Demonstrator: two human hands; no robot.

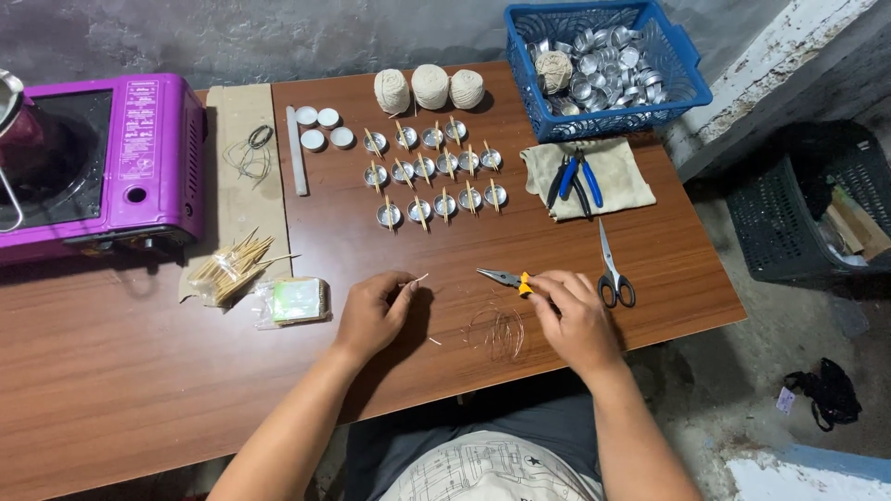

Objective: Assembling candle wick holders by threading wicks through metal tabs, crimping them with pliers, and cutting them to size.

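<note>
The right hand (577, 320) grips yellow-handled pliers (501, 277), their nose pointing left toward the left hand (374, 314). That hand pinches a short bit of string (419, 277). Thin wire (499, 331) lies between them, nearer the right.

Short pale wick piece (419, 277) sticks up tilted from pinched fingertips, just above the brown tabletop. Yellow-handled needle-nose pliers (504, 277) lie flat, jaws closed, tips pointing left, handles under a palm. Thin wire strands (498, 331) lie loosely coiled nearby.

Bare forearms without sleeves, dark grey trousers, and a pale shirt printed with dark line drawings.
</note>
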